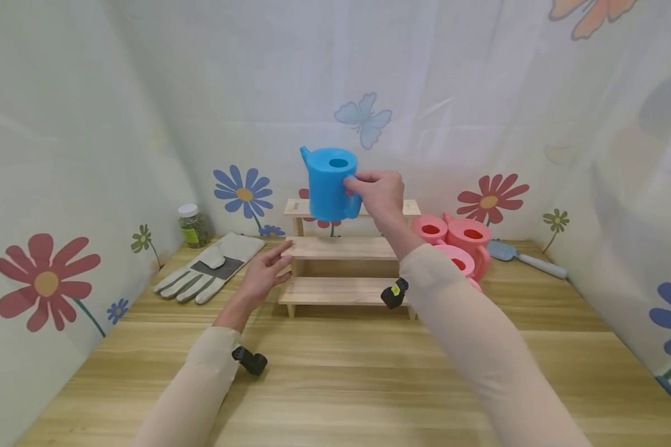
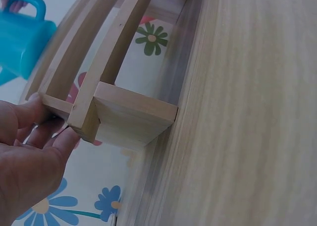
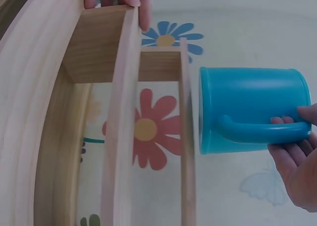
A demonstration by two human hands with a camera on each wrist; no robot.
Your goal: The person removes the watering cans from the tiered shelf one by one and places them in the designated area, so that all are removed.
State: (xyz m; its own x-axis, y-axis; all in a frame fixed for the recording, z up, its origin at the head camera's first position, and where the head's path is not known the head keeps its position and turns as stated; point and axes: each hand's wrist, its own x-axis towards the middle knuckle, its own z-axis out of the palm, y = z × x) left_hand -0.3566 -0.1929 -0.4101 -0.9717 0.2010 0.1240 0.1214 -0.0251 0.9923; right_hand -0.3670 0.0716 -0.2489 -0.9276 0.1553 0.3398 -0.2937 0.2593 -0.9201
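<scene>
A blue watering can is held upright by its handle in my right hand, its spout pointing left. In the right wrist view, the can appears just above the top board of a three-tier wooden shelf, apart from it. At the shelf's left end, my left hand grips the middle board. The left wrist view has the fingertips on either side of that board's end.
Several pink watering cans stand close together right of the shelf. Beyond them lies a blue trowel with a pale handle. On the left are a work glove and a white-lidded jar. A flowered curtain hangs behind the wooden table.
</scene>
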